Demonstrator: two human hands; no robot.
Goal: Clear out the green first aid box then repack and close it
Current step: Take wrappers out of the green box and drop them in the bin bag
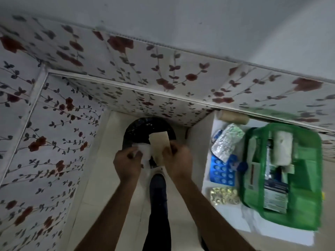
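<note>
Two bare, sleeveless forearms; left hand [128, 163] and right hand [176, 161] ungloved. Dark trouser leg [157, 214] at 6 o'clock.

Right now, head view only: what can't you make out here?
- Labels on packs in the green first aid box: motion blur, too small to read.
- Bin contents: dark liner, both hands and the papers cover the opening.
- What the tan paper and white paper are: blurred, partly hidden by the fingers.
- Blister pack print: blurred, foil strip overlaps it.
- Box's right side: near frame edge, smeared.
</note>
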